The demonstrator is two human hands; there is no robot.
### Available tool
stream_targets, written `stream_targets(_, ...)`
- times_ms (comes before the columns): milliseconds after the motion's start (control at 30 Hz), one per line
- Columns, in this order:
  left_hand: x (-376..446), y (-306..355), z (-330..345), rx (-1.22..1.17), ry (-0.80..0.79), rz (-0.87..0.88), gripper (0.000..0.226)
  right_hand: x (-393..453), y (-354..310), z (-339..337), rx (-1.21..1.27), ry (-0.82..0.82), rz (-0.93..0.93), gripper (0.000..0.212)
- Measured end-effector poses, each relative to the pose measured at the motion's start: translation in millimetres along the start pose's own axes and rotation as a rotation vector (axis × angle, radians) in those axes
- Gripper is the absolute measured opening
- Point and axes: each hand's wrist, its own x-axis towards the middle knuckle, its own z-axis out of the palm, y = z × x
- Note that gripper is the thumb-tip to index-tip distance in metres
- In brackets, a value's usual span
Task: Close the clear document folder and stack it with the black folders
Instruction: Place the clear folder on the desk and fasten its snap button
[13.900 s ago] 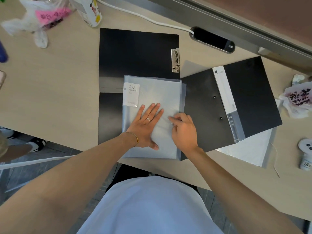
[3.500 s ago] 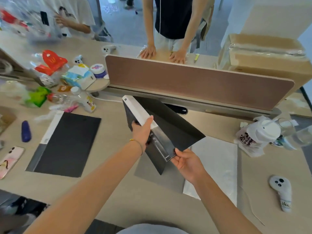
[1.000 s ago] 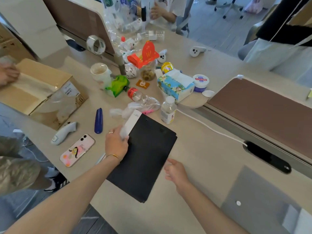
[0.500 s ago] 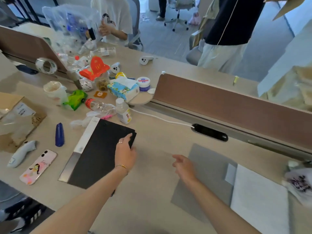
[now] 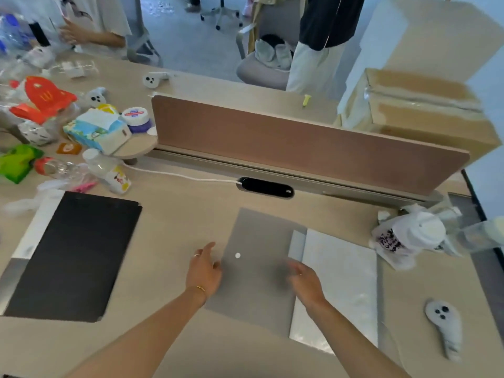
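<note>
The clear document folder (image 5: 259, 241) lies open and flat in the middle of the desk, its grey translucent cover on the left and pale sleeves (image 5: 341, 274) on the right. My left hand (image 5: 203, 271) hovers open at the cover's left edge. My right hand (image 5: 305, 282) is open over the fold between cover and sleeves; it is blurred, and contact cannot be told. The black folders (image 5: 73, 255) lie stacked at the left of the desk, with a white spine strip along their left side, apart from both hands.
Bottles (image 5: 109, 170), a tissue box (image 5: 98, 129) and wrappers crowd the far left. A brown divider panel (image 5: 300, 143) and a black cable port (image 5: 266, 187) run behind the folder. A bagged cup (image 5: 409, 236) and a white controller (image 5: 444, 326) sit at the right. People stand beyond the desk.
My left hand has let go of the black folder stack and moved right to the clear folder. My right hand has come over the folder too. The view has swung right.
</note>
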Motion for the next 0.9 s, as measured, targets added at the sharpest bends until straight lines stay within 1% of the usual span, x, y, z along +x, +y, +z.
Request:
stream_targets(100, -7.6, 4.0, 20.6, -0.020, -0.014, -0.026, 0.055, 6.2, 22.0, -14.4, 0.008, -0.006, 0.057, 0.047)
stream_targets(167, -12.0, 6.1, 27.4, -0.016, -0.016, -0.035, 0.050, 12.1, 34.4, -18.6, 0.012, -0.016, 0.083, 0.048)
stream_targets(267, -15.1, 6.2, 34.7, 0.033, 0.005, -0.029, 0.049, 17.8, 43.5, -21.6, 0.016, -0.032, 0.073, 0.046)
stream_targets(367, -12.4, 6.6, 42.6, 0.012, 0.029, -0.056, 0.047, 20.7, 48.2, -22.3, 0.025, -0.035, 0.068, 0.045)
stream_targets(533, -1.0, 11.4, 49.7, -0.072, 0.055, -0.227, 0.035, 17.1, 55.3, -22.6, 0.015, -0.039, 0.063, 0.048)
stream_targets(600, 5.5, 14.8, 51.3, -0.054, 0.052, -0.274, 0.031, 16.1, 62.4, -21.6, 0.013, -0.040, 0.060, 0.048)
stream_targets(700, 15.6, 18.0, 56.6, -0.051, 0.002, -0.332, 0.038, 14.1, 67.7, -22.7, 0.056, -0.049, 0.067, 0.044)
stream_targets(733, 16.9, 19.7, 58.1, -0.069, -0.002, -0.353, 0.036, 14.4, 68.5, -23.6, 0.061, -0.054, 0.056, 0.042)
stream_targets(800, 17.1, 21.2, 60.4, -0.209, 0.026, -0.398, 0.030, 16.4, 69.2, -24.8, 0.054, -0.061, 0.043, 0.043)
stream_targets(900, 7.4, 27.6, 54.9, -0.410, 0.046, -0.375, 0.031, 16.2, 69.7, -25.4, 0.019, -0.072, 0.047, 0.047)
